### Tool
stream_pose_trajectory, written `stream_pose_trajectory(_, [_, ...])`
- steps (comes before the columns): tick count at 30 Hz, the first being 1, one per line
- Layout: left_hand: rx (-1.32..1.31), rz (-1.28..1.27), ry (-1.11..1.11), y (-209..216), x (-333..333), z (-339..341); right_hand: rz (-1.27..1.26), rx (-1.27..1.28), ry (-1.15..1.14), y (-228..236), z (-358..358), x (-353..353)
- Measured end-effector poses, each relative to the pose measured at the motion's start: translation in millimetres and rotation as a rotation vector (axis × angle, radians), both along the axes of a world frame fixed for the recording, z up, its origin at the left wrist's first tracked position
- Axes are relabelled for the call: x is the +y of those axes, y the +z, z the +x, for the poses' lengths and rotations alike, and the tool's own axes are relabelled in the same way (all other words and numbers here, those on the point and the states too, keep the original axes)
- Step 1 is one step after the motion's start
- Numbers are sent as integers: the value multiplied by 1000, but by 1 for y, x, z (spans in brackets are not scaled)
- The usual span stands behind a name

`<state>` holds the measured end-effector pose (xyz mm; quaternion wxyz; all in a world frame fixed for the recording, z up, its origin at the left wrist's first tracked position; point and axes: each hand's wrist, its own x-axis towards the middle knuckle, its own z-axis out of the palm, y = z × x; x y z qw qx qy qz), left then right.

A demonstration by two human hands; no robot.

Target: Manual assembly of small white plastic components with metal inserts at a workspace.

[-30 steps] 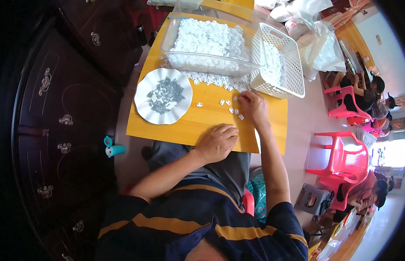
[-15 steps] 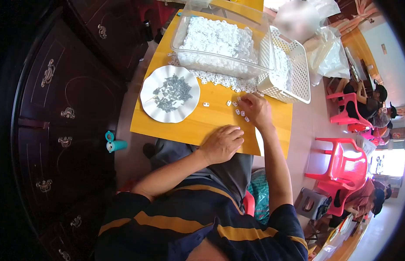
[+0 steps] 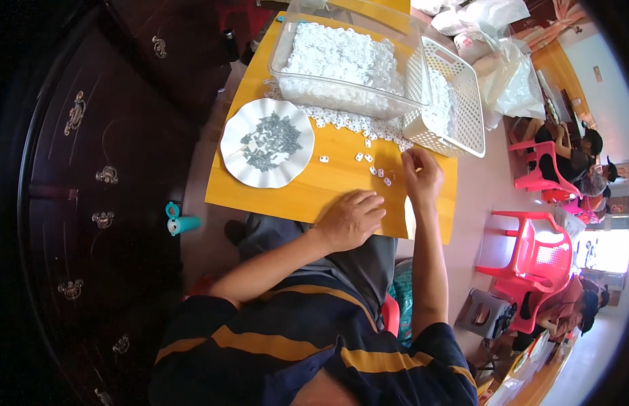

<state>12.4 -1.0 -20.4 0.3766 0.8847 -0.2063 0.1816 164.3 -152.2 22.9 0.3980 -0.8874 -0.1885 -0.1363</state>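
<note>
My right hand (image 3: 423, 177) hovers over the right part of the yellow table (image 3: 294, 199), in front of the white basket. Its fingertips are pinched together, and whatever may be between them is hidden. Left of it lie several small white two-hole plastic pieces (image 3: 381, 172), loosely scattered. My left hand (image 3: 350, 220) rests at the table's near edge with its fingers loosely bent and a little apart; nothing shows in it. A scalloped white plate (image 3: 232, 149) on the left bears a heap of small grey pieces (image 3: 270, 139).
Behind stands a clear plastic bin (image 3: 348, 101) full of white pieces, with more spilled along its front. Next to it is a white perforated basket (image 3: 467, 101). A teal bottle (image 3: 186, 224) is left of the table. Red chairs (image 3: 538, 250) and other people are at right.
My right hand has moved right, away from the loose white pieces, which now show more fully. My left hand has shifted only slightly. The whole view has moved a little.
</note>
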Motion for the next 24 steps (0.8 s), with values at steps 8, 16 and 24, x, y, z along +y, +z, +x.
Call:
stream_pose_trajectory(8, [189,336,8,16,-8,18,418,110,-186,-37,-48,-57])
stream_pose_trajectory(16, [258,477,-12,22,7,37,575,217,-139,-30,-66,-53])
stream_pose_trajectory(24, [247,515,167,20,32,75,76,67,-73,-17,-50,-44])
